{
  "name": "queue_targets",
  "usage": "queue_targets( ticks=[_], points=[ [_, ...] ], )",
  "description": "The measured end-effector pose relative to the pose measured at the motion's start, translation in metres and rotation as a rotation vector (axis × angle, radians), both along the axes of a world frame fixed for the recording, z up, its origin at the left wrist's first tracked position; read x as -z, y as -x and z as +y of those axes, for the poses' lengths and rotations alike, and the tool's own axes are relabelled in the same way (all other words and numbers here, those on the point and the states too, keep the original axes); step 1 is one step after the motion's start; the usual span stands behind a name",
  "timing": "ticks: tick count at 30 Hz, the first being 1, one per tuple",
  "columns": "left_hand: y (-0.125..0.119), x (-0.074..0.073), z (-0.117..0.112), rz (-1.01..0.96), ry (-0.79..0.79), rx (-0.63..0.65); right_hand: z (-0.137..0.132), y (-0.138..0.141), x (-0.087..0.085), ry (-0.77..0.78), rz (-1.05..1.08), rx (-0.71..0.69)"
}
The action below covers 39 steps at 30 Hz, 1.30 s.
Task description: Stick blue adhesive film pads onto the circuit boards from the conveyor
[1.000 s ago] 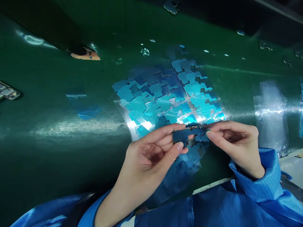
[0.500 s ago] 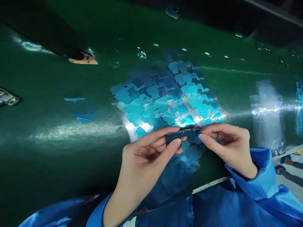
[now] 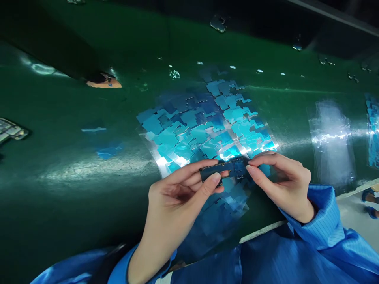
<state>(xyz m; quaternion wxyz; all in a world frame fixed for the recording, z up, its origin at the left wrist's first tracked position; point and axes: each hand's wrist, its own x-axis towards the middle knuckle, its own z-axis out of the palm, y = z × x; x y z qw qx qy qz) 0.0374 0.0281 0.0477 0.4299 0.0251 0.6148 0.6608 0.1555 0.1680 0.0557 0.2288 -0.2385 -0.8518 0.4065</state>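
Note:
A small dark circuit board (image 3: pixel 235 166) with a notch in its lower edge is held above the sheets, its face tilted up. My left hand (image 3: pixel 180 189) is closed on its left end, thumb in front and fingers behind. At the right end, the thumb and index finger of my right hand (image 3: pixel 284 177) pinch the board's edge. Whether a thin film is also between those fingertips cannot be made out. Beneath both hands lie clear sheets covered with overlapping blue die-cut film pieces (image 3: pixel 168 136).
The green table (image 3: pixel 74 205) carries a stack of clear sheets (image 3: pixel 333 138) at right and loose blue film scraps (image 3: pixel 109 151) at left. More boards (image 3: pixel 218 24) lie along the far side, and a metal-coloured part (image 3: pixel 13 130) at far left. A person's feet (image 3: pixel 370 205) show beyond the edge.
The circuit board has tilted so more of its face shows, and it has shifted slightly left with both hands. The right hand stays at its right end.

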Motion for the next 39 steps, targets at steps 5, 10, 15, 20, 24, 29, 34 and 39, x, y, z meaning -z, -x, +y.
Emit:
queue_targets(
  ticks=[5, 10, 15, 20, 24, 29, 34, 39],
  points=[
    [0.003, 0.001, 0.001, -0.068, -0.016, -0.016, 0.001, -0.001, 0.002, -0.023, -0.012, 0.049],
    [0.003, 0.003, 0.0, -0.116, -0.051, -0.036, 0.005, -0.004, 0.001, -0.17, 0.063, -0.168],
    [0.005, 0.003, 0.0, -0.148, -0.059, -0.051, 0.011, -0.002, 0.004, -0.427, 0.076, -0.325],
    [0.009, 0.003, 0.002, -0.164, -0.062, -0.066, 0.014, -0.002, 0.011, -0.25, 0.132, -0.051],
    [0.009, 0.003, 0.004, -0.167, -0.08, -0.061, 0.009, -0.001, 0.014, 0.19, 0.022, -0.038],
    [0.005, 0.006, 0.005, -0.151, -0.129, 0.004, 0.002, 0.0, 0.017, 0.583, -0.084, -0.101],
    [0.016, 0.012, 0.006, 0.008, -0.148, -0.034, 0.023, 0.007, 0.015, 0.672, -0.133, -0.068],
    [0.027, 0.016, 0.004, 0.101, -0.26, -0.194, 0.078, 0.063, 0.01, 0.643, -0.172, -0.103]
  ],
)
